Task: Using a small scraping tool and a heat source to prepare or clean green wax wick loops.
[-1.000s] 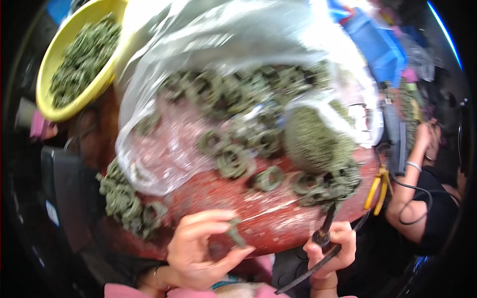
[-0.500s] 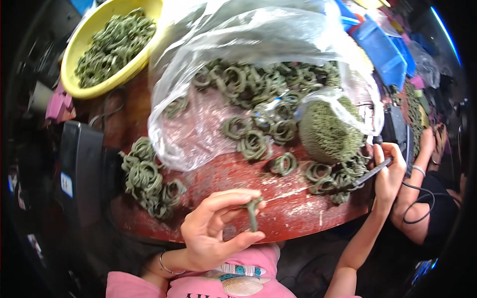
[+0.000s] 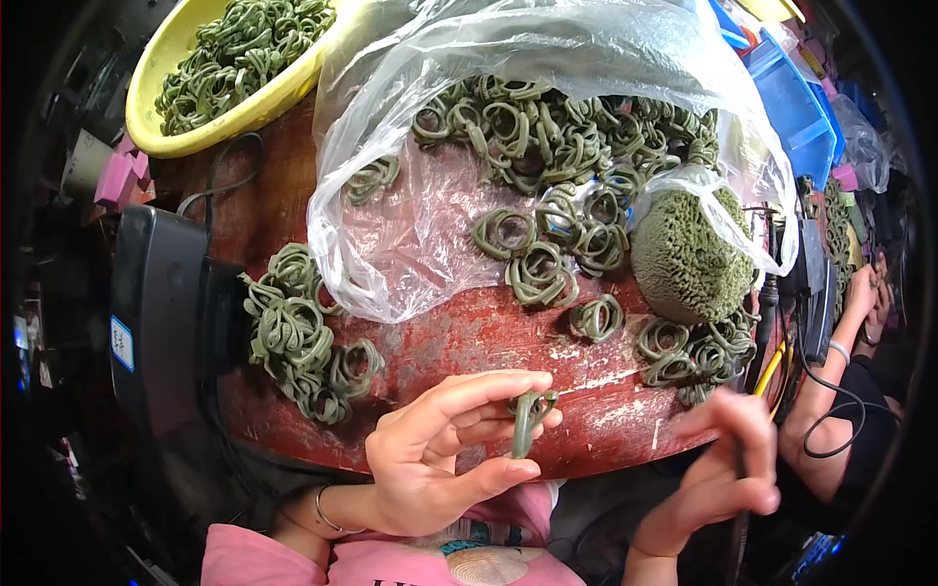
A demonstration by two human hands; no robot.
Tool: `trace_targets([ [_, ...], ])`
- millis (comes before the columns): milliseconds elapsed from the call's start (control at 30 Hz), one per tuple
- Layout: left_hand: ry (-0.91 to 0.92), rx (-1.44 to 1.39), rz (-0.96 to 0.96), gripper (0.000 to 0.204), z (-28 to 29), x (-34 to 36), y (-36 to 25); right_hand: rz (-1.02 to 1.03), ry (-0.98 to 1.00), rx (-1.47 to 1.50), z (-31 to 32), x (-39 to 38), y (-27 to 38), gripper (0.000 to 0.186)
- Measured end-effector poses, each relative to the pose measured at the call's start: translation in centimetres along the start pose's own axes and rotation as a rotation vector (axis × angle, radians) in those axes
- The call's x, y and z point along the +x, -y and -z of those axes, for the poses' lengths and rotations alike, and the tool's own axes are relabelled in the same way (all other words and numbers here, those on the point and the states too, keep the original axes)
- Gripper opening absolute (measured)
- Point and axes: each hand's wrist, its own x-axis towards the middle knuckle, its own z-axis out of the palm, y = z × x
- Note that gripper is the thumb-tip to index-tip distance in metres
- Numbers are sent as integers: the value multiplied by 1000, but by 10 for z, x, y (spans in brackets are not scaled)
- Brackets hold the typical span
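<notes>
In front of me my left hand (image 3: 459, 439) pinches a dark green ring (image 3: 524, 430), held edge-on between thumb and fingertips above the table's near edge. My right hand (image 3: 718, 469) is off to the right past the table edge, its fingers bent and smeared by motion. A dark strip shows just below it; whether the hand grips it I cannot make out. Nearest to that hand is a small heap of green rings (image 3: 664, 352), beside a rough, porous green block (image 3: 694, 259). A single green ring (image 3: 596, 318) lies just left of this heap.
A clear plastic bag (image 3: 420, 264) with many green rings spreads over the red table (image 3: 449, 337). More ring clusters (image 3: 298, 337) lie left, by a black box (image 3: 156, 313). A yellow basin (image 3: 147, 117) stands back left, blue trays (image 3: 791, 107) back right. Another person's arm (image 3: 831, 371) is at right.
My right hand has dropped down and toward me; the grey pen-like tool it held no longer shows clearly. My left hand keeps the ring, shifted slightly right in the picture. The whole view has shifted.
</notes>
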Motion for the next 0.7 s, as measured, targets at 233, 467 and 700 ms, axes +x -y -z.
trace_targets([
  [233, 42, 145, -4, 50, 1, 0, -1, -229, 356, 601, -30, -18, 10, 39],
  [467, 53, 454, -122, 31, 3, 5, -6, -447, 261, 912, -38, -22, 6, 20],
  [700, -26, 505, -136, 37, 1, 5, -3, -479, 259, 997, -40, -24, 6, 29],
])
